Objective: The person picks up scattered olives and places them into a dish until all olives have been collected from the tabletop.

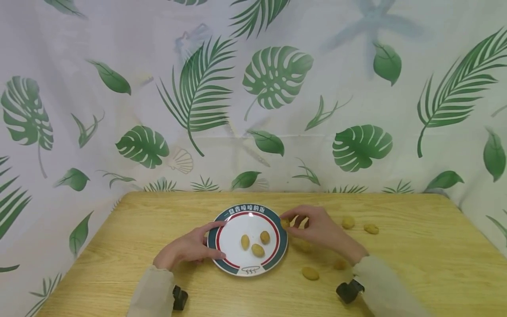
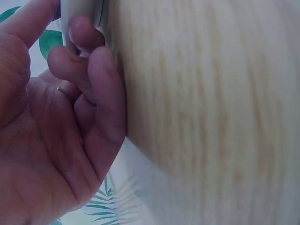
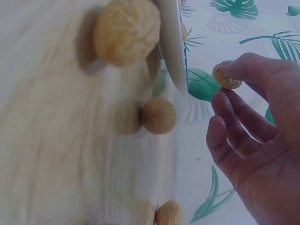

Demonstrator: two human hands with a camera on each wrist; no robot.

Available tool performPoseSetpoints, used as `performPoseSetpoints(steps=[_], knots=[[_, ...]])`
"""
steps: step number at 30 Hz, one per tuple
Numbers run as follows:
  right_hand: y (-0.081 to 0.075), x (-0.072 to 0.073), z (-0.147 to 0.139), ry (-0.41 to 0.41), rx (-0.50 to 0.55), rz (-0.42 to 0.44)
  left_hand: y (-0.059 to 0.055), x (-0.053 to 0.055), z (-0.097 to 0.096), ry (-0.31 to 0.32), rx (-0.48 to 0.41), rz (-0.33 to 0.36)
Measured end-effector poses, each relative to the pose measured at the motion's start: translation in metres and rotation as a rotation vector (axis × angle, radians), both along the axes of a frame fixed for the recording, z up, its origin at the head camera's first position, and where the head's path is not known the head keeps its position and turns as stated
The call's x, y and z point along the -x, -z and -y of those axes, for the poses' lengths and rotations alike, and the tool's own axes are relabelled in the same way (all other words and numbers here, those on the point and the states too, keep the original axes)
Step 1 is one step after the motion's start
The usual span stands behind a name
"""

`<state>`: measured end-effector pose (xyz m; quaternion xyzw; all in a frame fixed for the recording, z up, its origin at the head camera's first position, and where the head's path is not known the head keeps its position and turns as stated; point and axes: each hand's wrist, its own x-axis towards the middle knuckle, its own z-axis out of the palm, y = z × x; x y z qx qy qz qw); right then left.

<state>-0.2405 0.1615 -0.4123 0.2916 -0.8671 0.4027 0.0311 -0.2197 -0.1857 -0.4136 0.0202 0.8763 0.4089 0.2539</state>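
A round white plate [image 1: 233, 235] with a dark teal rim and a red ring sits on the table, with several wrinkled, tan, walnut-like nuts [image 1: 258, 250] in it. At its left edge my left hand [image 1: 192, 246] holds the rim, thumb and index finger over the top. The left wrist view shows the other fingers curled in beside the plate's edge. My right hand [image 1: 321, 226] pinches one walnut-like nut [image 3: 227, 77] between thumb and fingertips, right at the plate's right rim. In the right wrist view, that hand's lower fingers are loosely bent.
More of these nuts lie on the wooden table [image 1: 408, 264] to the plate's right: one in front [image 1: 310, 273], others partly under the right forearm, two farther right [image 1: 348, 222]. A leaf-patterned curtain [image 1: 277, 132] hangs behind the table. Dark straps circle both wrists.
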Motion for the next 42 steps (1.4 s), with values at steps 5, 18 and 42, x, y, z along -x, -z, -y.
performPoseSetpoints(steps=[5,18,42], knots=[[-0.002,0.000,0.008,-0.003,0.034,-0.012,0.001,0.000,0.000,-0.013,0.011,-0.004],[0.000,0.003,0.029,-0.034,0.003,0.047,0.002,0.001,-0.001,-0.006,0.005,-0.003],[0.008,0.011,0.066,0.063,-0.066,0.159,0.002,0.000,0.000,0.000,0.027,-0.020]])
